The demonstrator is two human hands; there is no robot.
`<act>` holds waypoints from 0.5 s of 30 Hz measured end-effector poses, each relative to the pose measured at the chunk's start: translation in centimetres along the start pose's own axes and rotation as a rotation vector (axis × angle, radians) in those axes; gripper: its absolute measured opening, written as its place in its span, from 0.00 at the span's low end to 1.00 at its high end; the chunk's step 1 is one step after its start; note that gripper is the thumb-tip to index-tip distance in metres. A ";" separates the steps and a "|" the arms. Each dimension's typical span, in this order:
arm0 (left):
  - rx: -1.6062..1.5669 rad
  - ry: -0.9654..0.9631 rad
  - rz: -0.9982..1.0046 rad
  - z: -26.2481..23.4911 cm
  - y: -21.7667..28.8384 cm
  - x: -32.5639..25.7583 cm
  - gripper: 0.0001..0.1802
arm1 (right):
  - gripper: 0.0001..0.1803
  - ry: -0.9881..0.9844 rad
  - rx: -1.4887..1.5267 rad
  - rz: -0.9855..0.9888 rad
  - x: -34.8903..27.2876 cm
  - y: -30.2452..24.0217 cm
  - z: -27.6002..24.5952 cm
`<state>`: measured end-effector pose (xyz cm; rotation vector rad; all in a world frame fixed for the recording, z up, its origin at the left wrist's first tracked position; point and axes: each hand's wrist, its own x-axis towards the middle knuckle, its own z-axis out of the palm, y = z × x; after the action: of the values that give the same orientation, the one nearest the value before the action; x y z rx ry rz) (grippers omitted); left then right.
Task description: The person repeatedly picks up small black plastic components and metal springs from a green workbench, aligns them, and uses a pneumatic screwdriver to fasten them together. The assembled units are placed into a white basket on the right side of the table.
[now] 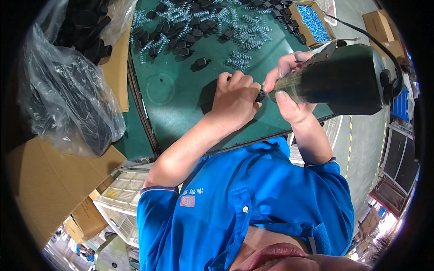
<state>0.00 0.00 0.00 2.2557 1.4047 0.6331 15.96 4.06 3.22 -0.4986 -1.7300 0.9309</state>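
Observation:
My left hand point(236, 100) is closed over a small black plastic part point(260, 95) on the green bench mat point(181, 113); most of the part is hidden by my fingers. My right hand point(289, 97) grips a large black electric screwdriver point(348, 79) with a dark green transparent nose, its tip pressed against the part at my left fingers. A black cable point(361, 34) runs from the tool's rear.
Several metal springs point(239, 27) and black plastic parts point(183, 45) lie spread across the far bench. A cardboard box of blue screws point(312, 22) stands far right. A clear plastic bag of black parts point(68, 95) sits left on cardboard. White crates point(122, 198) lie below.

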 end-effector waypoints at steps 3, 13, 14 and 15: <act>0.001 0.003 -0.007 0.0 0.1 -0.1 0.14 | 0.41 0.019 0.126 0.017 0.1 -0.2 0.6; 0.012 -0.005 -0.020 -0.5 0.2 0.0 0.15 | 0.36 0.066 0.222 0.159 1.0 -0.8 0.6; 0.043 -0.014 -0.025 -0.5 0.2 0.1 0.15 | 0.35 0.102 0.224 0.136 1.9 -1.7 0.0; 0.037 -0.028 -0.013 -0.4 0.1 0.2 0.16 | 0.29 0.203 0.284 0.144 2.7 -2.8 -0.4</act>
<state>-0.04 0.14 0.42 2.2734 1.4273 0.5736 15.70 4.47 7.08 -0.5151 -1.3670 1.1658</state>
